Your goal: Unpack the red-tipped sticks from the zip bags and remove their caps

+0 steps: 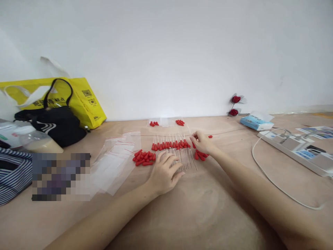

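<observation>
A row of clear droppers with red rubber bulbs (170, 145) lies side by side on the tan table (203, 211). My left hand (165, 173) rests flat on their lower glass ends, fingers spread. My right hand (202, 143) hovers at the row's right end, its fingertips pinched together on something small I cannot make out. A pile of loose red bulbs (144, 158) lies left of the row, and a smaller heap of red bulbs (201, 156) sits under my right wrist.
Empty clear zip bags (117, 156) lie at the left. Two filled bags of bulbs (166, 122) sit near the wall. A black handbag (56, 125), yellow bag (85, 99), power strip (299, 149) with white cable (270, 180), tissue pack (256, 122) and red roses (235, 104) surround the area.
</observation>
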{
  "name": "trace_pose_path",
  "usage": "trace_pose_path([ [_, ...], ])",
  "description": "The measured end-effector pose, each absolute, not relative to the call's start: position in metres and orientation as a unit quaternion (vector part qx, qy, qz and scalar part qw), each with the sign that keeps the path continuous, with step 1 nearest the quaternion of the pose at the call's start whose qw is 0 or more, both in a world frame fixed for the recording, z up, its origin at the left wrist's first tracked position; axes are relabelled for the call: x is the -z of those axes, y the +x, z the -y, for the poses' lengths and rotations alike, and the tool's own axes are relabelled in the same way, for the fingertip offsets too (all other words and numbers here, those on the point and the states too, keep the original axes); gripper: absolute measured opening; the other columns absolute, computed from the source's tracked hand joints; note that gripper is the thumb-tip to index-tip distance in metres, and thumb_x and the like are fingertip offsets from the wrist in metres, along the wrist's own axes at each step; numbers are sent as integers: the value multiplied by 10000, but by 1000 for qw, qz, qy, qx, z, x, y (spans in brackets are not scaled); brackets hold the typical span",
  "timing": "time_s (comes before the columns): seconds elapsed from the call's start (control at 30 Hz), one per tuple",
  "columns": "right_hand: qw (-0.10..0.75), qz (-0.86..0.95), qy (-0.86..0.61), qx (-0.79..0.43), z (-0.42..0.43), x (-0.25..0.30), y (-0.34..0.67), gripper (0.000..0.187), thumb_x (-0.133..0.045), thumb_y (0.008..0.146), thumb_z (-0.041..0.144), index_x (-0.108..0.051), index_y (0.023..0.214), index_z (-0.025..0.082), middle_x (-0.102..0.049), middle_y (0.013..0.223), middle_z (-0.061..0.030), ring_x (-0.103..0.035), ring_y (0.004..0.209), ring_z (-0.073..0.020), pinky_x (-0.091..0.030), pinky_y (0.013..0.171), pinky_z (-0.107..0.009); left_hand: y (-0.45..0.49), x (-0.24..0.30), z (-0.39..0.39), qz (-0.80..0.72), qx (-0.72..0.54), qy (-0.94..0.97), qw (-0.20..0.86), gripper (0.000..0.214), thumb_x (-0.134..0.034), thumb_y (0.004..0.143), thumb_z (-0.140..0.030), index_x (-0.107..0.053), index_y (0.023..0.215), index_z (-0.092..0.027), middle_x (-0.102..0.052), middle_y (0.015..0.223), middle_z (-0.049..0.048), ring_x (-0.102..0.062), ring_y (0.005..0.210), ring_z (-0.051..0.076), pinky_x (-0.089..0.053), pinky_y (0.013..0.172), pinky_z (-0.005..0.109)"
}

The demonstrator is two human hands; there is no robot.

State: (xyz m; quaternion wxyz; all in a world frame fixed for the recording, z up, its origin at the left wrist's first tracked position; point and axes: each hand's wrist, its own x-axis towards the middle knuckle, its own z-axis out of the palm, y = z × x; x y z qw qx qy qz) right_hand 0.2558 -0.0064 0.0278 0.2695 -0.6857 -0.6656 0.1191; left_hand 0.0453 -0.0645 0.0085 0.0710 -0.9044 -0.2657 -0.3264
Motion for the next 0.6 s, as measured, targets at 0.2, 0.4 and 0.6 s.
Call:
trace_pose_path([
  [0.2,436,739,-453,-241,57,-12,232,191,-339,859,294,-482,920,182,-547,714,-7,-512,606,-116,-428,565,-242,44,-11,67,344,345,-872,44,180,-512,805,-325,-623,882,-207,-654,886,31,-530,868,191,-329,787,377],
  [0.4,534,665,-395,-341,73,1,205,176,-497,794,375,-481,800,200,-553,734,-9,-550,672,-126,-470,618,-266,51,-12,69,370,343,-864,17,220,-476,832,-336,-610,925,-187,-675,812,35,-545,834,192,-311,767,380],
  [0.6,554,634,-432,-324,74,4,219,245,-609,706,423,-565,742,185,-611,701,-22,-564,648,-141,-460,614,-286,45,-10,65,358,350,-863,71,181,-460,848,-249,-622,781,-201,-663,674,-6,-560,760,165,-296,820,405],
])
